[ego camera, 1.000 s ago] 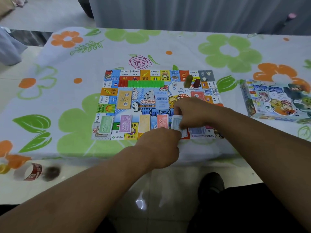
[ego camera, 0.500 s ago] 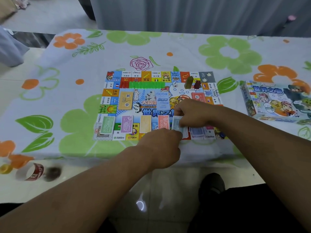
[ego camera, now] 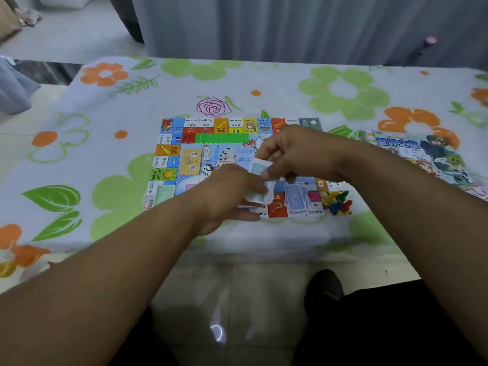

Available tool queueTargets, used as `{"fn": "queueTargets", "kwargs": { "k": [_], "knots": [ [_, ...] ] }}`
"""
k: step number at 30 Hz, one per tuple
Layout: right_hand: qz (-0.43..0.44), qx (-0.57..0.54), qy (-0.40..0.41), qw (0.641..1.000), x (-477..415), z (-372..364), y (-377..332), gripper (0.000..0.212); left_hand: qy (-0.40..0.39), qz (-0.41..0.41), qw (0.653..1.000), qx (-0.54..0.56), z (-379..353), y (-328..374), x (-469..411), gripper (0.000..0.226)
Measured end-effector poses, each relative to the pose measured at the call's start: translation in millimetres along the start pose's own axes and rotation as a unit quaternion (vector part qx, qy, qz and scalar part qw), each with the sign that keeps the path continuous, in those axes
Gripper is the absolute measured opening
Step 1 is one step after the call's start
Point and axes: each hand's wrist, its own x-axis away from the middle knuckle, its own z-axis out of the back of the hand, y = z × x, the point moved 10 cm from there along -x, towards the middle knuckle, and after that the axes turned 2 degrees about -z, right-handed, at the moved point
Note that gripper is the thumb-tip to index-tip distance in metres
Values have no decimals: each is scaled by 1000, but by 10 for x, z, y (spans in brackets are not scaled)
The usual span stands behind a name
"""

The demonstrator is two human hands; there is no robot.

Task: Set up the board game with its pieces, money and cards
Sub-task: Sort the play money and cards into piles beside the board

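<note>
1. Game board (ego camera: 169, 150): flat on the bench (ego camera: 105, 114), which is covered by a flowered cloth (ego camera: 343, 88). It sits close to the near edge, about midway along it.
2. Your right hand (ego camera: 293, 154): raised over the middle of the board, fingers curled. Thumb and fingers pinch a small stack of pale blue notes (ego camera: 260, 167).
3. Your left hand (ego camera: 227, 196): low over the board's near side, fingers stretched forward and blurred. A pale note (ego camera: 257, 198) lies against the fingertips; whether it is pinched or only touched cannot be told.
4. Green houses (ego camera: 221, 138): one straight row on the board's far side, parallel to the bench's far edge.
5. Yellow cards (ego camera: 190, 162): a stack on the left half of the board.
6. Green note (ego camera: 164, 192): at the board's near left corner, partly hidden by your left forearm.
7. Blue cards (ego camera: 295, 199): a loose, slightly fanned pile on the board's near strip, just beside your hands.
8. Pawns (ego camera: 340, 203): a cluster in mixed colours at the board's near right corner.
9. Game box (ego camera: 422, 159): on the cloth toward the bench's right edge, apart from the board, partly behind your right forearm.
</note>
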Motion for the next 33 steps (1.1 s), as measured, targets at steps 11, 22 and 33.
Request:
{"fn": "queueTargets", "kwargs": {
  "k": [11,22,33],
  "knots": [
    [62,5,142,988,169,180,-389,28,8,-79,992,98,-93,251,108,26],
    [58,61,205,975,355,218,-421,41,22,-126,992,1,-198,432,145,29],
    [65,51,261,962,454,250,-334,44,6,-121,990,-77,-301,551,184,26]
  ]
}}
